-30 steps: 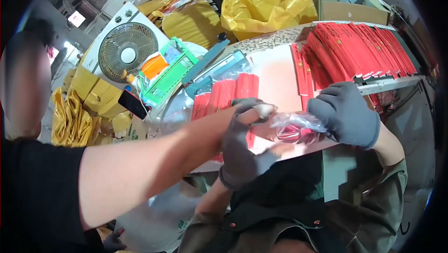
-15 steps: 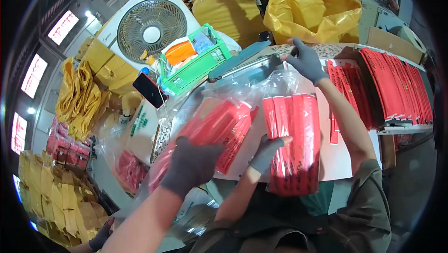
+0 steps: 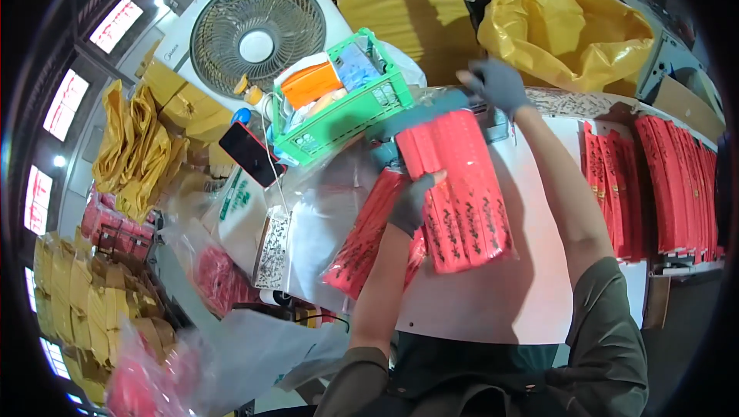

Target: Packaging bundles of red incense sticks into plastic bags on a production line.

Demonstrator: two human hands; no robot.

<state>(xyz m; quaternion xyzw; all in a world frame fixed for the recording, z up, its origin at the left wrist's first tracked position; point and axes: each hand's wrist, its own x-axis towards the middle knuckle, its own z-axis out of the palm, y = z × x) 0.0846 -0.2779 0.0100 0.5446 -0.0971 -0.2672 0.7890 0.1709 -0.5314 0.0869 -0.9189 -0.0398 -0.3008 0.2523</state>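
Observation:
My left hand [image 3: 412, 205], in a grey glove with a bare thumb tip, grips the left edge of a clear plastic bag of red printed strips [image 3: 466, 209]. The bag's top end lies at the teal arm [image 3: 423, 113] of a bench device that looks like a bag sealer. Close to the device's right end is my right hand [image 3: 500, 86], gloved too; motion smears its fingers. Partly under my left forearm lies a second bag of red strips [image 3: 362, 244].
A green crate [image 3: 346, 117] of small items, a phone [image 3: 250, 154] and a fan [image 3: 256, 46] stand at the back left. Red strips [image 3: 673, 186] stand in rows at the right. Yellow sacks [image 3: 566, 28] are behind. A blurred red bag [image 3: 158, 375] shows at lower left.
The bag in my left hand has moved up and away to the sealer. Another person's gloved arm, which was over a red bag at the left, is out of view.

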